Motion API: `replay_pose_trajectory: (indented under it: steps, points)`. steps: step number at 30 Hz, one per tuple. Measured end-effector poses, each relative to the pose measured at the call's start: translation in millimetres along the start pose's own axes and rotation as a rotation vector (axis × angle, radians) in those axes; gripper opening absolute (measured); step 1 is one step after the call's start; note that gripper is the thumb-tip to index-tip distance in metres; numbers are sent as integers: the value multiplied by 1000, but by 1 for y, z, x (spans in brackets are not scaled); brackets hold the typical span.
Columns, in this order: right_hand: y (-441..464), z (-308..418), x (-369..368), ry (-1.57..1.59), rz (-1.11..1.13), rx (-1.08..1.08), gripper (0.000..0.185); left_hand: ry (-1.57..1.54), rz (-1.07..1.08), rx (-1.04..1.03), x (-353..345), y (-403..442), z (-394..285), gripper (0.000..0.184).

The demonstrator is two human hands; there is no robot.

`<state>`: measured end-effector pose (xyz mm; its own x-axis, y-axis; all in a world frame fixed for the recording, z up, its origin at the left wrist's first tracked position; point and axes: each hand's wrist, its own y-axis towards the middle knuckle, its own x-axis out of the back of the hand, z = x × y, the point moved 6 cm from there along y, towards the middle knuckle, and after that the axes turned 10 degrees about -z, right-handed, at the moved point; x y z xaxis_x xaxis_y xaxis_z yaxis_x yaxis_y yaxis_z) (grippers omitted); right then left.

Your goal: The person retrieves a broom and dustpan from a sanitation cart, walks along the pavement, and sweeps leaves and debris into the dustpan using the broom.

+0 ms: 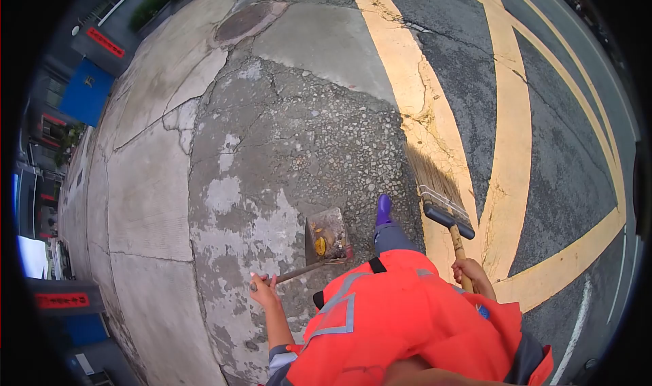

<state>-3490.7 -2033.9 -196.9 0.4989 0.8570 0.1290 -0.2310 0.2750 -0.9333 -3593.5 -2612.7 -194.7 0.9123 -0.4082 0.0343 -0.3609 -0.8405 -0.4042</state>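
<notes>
My left hand (264, 290) is closed round the end of a thin dustpan handle (299, 272). The handle runs to a dustpan (327, 235), which holds a yellow leaf (320, 245) and dark debris. My right hand (473, 276) grips the wooden stick of a broom (445, 199) at the right of my body. The broom's pale bristles point away from me, over the edge between the rough ground and the yellow painted line. White cord crosses the bristles above the broom's dark head.
Cracked concrete (149, 206) spreads to the left, with a round manhole cover (250, 21) farther ahead. Yellow lines (513, 128) cross dark asphalt at the right. A purple boot (384, 209) stands on pebbly ground. Buildings with a blue door (85, 93) line the far left.
</notes>
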Motion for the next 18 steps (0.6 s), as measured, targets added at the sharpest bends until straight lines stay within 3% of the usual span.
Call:
replay_pose_trajectory:
  steps: [9,18]
  points:
    - [71,247,-77,-223,108,41,11,-32,41,-38,-204,-3,-48,31]
    - [175,439,-157,-513,184,193,13,26,24,-61,-389,16,-55,32]
